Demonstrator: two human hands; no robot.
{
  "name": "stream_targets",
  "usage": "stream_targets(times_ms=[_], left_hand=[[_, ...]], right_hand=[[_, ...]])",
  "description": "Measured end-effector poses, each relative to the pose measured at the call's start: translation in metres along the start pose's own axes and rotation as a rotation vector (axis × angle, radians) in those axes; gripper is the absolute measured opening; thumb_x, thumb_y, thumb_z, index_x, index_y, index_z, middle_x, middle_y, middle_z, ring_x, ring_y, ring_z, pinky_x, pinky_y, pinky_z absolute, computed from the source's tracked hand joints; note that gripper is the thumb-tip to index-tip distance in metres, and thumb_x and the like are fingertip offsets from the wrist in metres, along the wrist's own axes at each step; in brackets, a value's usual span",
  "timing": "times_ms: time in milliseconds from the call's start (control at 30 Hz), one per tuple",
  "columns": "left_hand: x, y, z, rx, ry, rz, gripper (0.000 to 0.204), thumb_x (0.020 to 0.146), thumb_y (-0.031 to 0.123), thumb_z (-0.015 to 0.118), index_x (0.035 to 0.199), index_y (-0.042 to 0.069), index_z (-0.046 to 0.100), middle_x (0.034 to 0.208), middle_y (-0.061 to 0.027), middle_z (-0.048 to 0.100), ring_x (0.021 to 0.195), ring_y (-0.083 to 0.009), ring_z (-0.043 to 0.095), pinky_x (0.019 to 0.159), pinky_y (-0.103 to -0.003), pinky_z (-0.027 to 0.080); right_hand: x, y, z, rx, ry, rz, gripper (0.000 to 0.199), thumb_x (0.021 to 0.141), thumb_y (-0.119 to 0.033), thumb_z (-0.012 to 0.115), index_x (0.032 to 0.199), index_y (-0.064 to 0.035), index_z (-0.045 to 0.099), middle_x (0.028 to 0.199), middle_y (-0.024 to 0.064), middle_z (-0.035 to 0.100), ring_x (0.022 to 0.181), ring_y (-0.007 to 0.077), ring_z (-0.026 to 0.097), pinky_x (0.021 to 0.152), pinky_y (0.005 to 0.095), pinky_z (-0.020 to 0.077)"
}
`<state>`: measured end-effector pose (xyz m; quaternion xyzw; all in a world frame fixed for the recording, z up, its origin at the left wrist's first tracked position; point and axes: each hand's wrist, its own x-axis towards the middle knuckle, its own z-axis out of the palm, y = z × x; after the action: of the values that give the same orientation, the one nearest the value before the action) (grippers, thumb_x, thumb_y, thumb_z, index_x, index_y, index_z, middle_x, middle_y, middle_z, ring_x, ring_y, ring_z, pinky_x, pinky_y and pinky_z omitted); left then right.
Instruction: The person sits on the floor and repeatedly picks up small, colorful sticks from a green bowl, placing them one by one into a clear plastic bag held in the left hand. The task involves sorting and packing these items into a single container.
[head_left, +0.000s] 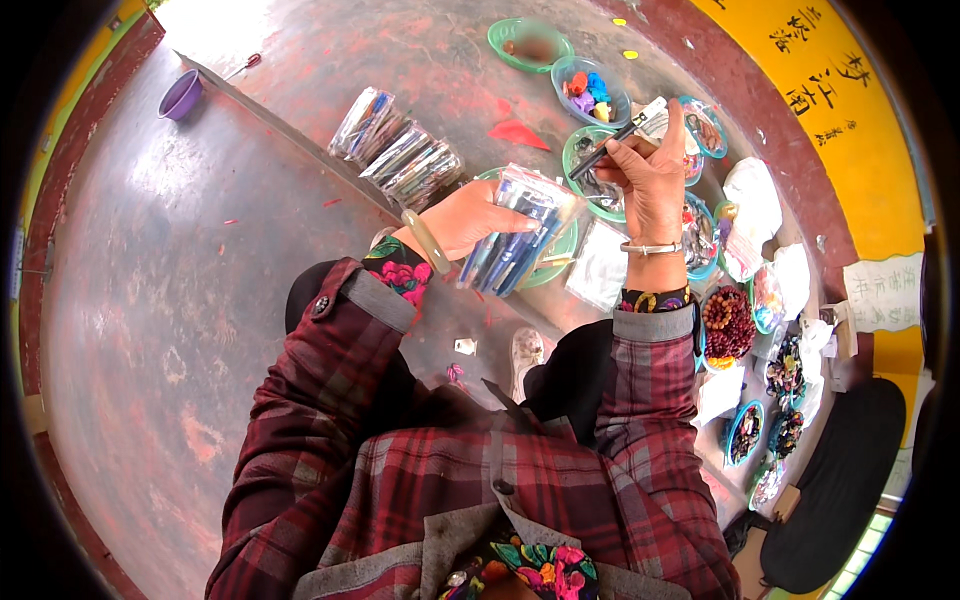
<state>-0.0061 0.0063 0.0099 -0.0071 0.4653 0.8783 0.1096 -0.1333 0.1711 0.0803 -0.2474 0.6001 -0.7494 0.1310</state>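
My left hand [462, 220], with a pale bangle at its wrist, is closed round a clear plastic bag of pens [518, 240]. Blue, black and white barrels show through the film. Farther right and higher, my right hand [652, 190] pinches a black pen [608, 152] with a white part at its upper end. A green basin [566, 262] stands under the bag, mostly hidden by it. Beyond my left hand, two heaps of bagged pens [412, 166] lie on the floor. Flat clear plastic bags [600, 268] rest between the green basin and my right forearm.
Along the right wall runs a row of basins, including a blue one [562, 85] with coloured bundles and one with dark red beads [728, 325]. White bags [752, 200] sit beside them. A purple basin [181, 95] stands far left; a red piece [518, 134] lies ahead.
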Motion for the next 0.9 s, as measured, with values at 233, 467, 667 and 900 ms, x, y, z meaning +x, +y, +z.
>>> stream_targets(times_ms=[233, 467, 667, 900], left_hand=[[-0.001, 0.0, 0.004, 0.019, -0.032, -0.036, 0.036, 0.084, 0.003, 0.06, 0.118, -0.002, 0.051, 0.109, -0.006, 0.06, 0.097, -0.0126, 0.057, 0.087, -0.029, 0.046], [0.003, -0.002, 0.0, 0.0, -0.027, -0.027, 0.033, 0.087, 0.006, 0.058, 0.118, -0.001, 0.051, 0.109, -0.0052, 0.059, 0.098, -0.0123, 0.057, 0.087, -0.029, 0.046], [0.002, -0.002, 0.0, 0.007, -0.03, -0.036, 0.034, 0.09, 0.012, 0.056, 0.121, 0.0, 0.049, 0.111, -0.0041, 0.058, 0.099, -0.012, 0.056, 0.088, -0.029, 0.046], [0.002, -0.004, 0.0, -0.022, -0.042, 0.018, 0.035, 0.091, 0.016, 0.054, 0.121, 0.0, 0.048, 0.113, -0.0043, 0.057, 0.101, -0.0123, 0.055, 0.089, -0.029, 0.045]], right_hand=[[0.004, 0.009, -0.006, 0.082, 0.034, -0.013, 0.085, 0.074, 0.01, 0.062, 0.141, -0.0105, 0.012, 0.074, 0.0059, 0.056, 0.063, 0.0163, 0.061, 0.056, 0.0274, 0.0556], [0.005, 0.015, 0.007, 0.027, 0.046, 0.019, 0.074, 0.074, 0.011, 0.062, 0.134, -0.0101, 0.024, 0.075, 0.006, 0.057, 0.066, 0.0157, 0.061, 0.059, 0.0284, 0.0565], [0.001, 0.021, 0.01, 0.091, -0.031, 0.018, 0.072, 0.074, 0.01, 0.063, 0.133, -0.0093, 0.026, 0.076, 0.0071, 0.058, 0.068, 0.0161, 0.062, 0.059, 0.0277, 0.0565], [-0.003, 0.022, 0.018, 0.07, -0.068, 0.062, 0.071, 0.075, 0.009, 0.063, 0.134, -0.0096, 0.027, 0.076, 0.0069, 0.058, 0.067, 0.0162, 0.062, 0.059, 0.0263, 0.0558]])
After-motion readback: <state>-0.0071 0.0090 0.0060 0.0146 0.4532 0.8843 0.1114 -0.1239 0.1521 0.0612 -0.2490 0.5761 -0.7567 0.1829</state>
